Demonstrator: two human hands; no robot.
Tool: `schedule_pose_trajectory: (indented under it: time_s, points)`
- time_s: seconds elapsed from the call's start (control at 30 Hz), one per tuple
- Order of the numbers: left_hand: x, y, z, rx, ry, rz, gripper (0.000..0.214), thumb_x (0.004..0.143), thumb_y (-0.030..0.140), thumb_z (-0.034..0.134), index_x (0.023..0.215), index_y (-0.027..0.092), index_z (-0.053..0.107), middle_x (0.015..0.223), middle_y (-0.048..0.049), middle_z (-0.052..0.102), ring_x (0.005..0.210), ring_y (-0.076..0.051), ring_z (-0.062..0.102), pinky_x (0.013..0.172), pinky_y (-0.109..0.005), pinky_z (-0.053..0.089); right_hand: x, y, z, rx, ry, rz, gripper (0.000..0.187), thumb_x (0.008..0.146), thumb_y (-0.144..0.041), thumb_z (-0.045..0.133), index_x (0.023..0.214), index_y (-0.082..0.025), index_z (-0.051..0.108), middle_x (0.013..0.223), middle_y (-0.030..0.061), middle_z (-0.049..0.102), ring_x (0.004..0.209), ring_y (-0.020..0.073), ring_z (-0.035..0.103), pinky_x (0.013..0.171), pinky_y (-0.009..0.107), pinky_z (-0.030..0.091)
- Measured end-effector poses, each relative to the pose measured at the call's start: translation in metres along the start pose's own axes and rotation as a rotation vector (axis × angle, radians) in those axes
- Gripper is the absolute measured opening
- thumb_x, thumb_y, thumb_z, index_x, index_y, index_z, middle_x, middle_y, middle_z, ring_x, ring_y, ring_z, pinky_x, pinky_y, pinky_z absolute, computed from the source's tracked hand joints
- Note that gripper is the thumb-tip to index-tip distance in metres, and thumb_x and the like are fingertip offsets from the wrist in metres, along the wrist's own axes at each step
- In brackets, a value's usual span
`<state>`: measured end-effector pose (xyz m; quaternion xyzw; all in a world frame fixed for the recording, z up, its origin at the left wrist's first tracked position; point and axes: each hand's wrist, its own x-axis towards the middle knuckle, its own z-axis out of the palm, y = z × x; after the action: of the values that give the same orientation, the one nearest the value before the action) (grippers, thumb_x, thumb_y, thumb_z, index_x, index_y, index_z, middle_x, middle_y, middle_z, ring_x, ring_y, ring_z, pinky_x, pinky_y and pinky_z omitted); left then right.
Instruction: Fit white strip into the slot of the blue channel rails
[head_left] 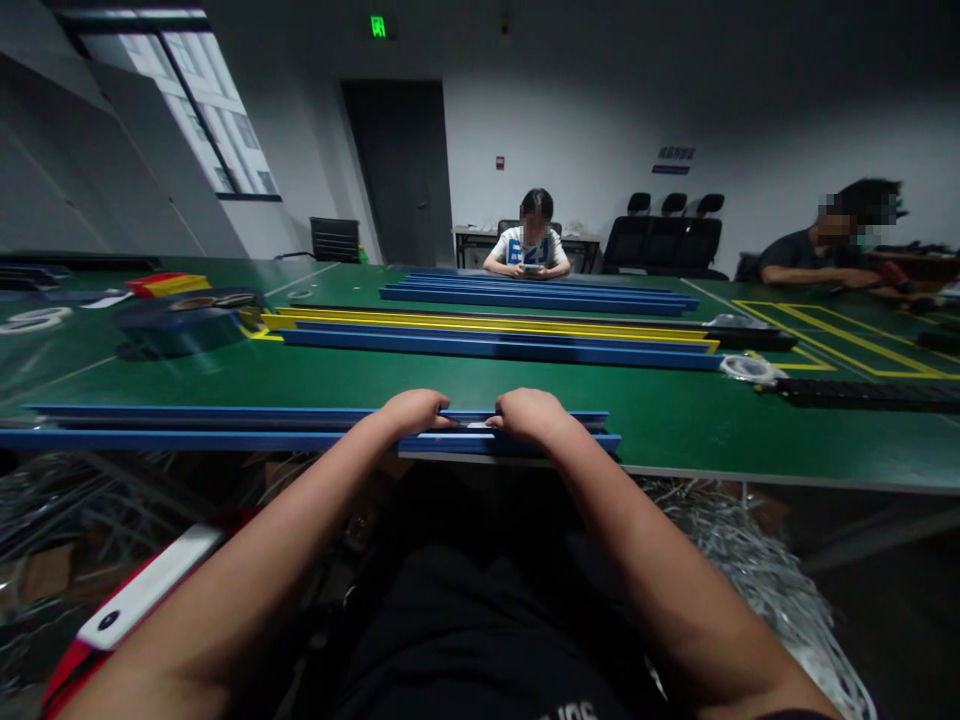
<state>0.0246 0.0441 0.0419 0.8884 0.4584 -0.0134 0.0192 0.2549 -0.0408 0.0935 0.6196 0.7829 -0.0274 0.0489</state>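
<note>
A long blue channel profile (pixel 225 438) lies along the near edge of the green table, with a dark strip inside its groove. My left hand (pixel 417 412) reaches over it, fingers bent and thumb turned inward. Just to the right, my right hand (pixel 531 414) is curled over the same profile, its thumb pointing to the left one. A small pale piece (pixel 476 425) shows in the groove between the thumbs. Both hands look closed in a pinch; what lies between the fingertips is too small to make out.
Across the green table (pixel 652 400) lie a yellow profile (pixel 487 325), more blue profiles (pixel 510 347), a large dark tape roll (pixel 187 320) and a clear-wrapped roll (pixel 750 370). One person (pixel 531 245) sits opposite, another (pixel 817 255) at right. Tangled strips (pixel 750 570) hang below the edge.
</note>
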Motion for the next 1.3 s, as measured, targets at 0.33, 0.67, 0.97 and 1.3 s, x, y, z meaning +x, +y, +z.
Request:
schedule_pose_trajectory:
  time_s: [0.33,0.67,0.97,1.3]
  points:
    - [-0.001,0.004,-0.003,-0.029,-0.031,-0.071,0.044,0.076,0.066,0.055,0.085,0.025,0.068,0.081,-0.0055,0.071,0.071,-0.021,0.062,0.057,-0.027,0.035,-0.018,0.055,-0.03,0.098,-0.073,-0.06,0.038,0.087,-0.051,0.055,0.11,-0.025,0.071,0.109,0.0072,0.071,0.095,0.0199,0.064,0.075,0.024,0.044]
    - [-0.005,0.005,-0.003,-0.022,-0.009,-0.094,0.042,0.075,0.065,0.056,0.085,0.026,0.069,0.085,-0.0059,0.072,0.076,-0.022,0.065,0.059,-0.027,0.039,-0.037,0.122,-0.034,0.045,-0.16,0.168,0.043,0.079,-0.053,0.065,0.111,-0.025,0.072,0.104,0.0058,0.072,0.091,0.0204,0.064,0.077,0.026,0.045]
    - [-0.003,0.005,-0.003,-0.014,-0.02,-0.086,0.05,0.074,0.072,0.053,0.089,0.026,0.068,0.089,-0.0068,0.072,0.078,-0.023,0.065,0.06,-0.027,0.039,-0.027,0.121,0.002,-0.086,-0.254,0.307,0.046,0.079,-0.058,0.063,0.098,-0.019,0.076,0.1,0.0132,0.072,0.091,0.0251,0.066,0.077,0.033,0.047]
    - [-0.003,0.003,-0.001,-0.029,-0.01,-0.087,0.049,0.074,0.071,0.053,0.087,0.027,0.067,0.088,-0.0057,0.072,0.078,-0.022,0.065,0.06,-0.026,0.039,-0.017,0.109,0.005,-0.123,-0.24,0.362,0.041,0.076,-0.045,0.069,0.103,-0.015,0.075,0.106,0.018,0.07,0.1,0.0299,0.066,0.079,0.036,0.05]
